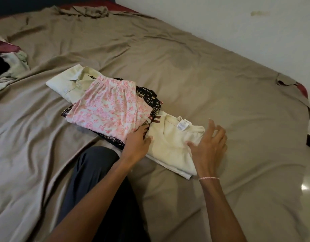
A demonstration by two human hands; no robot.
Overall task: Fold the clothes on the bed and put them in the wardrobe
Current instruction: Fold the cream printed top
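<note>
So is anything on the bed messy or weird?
Yes. The brown sheet has come off the corner, baring the red mattress underneath. A crumpled heap of clothes sits unfolded at the left edge. The folded pink floral piece looks tidy.

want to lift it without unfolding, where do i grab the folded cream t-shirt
Slide flat hands under the cream t-shirt from its near and right edges, which lie free on the bedsheet. Its left edge meets the dark patterned garment.
</note>
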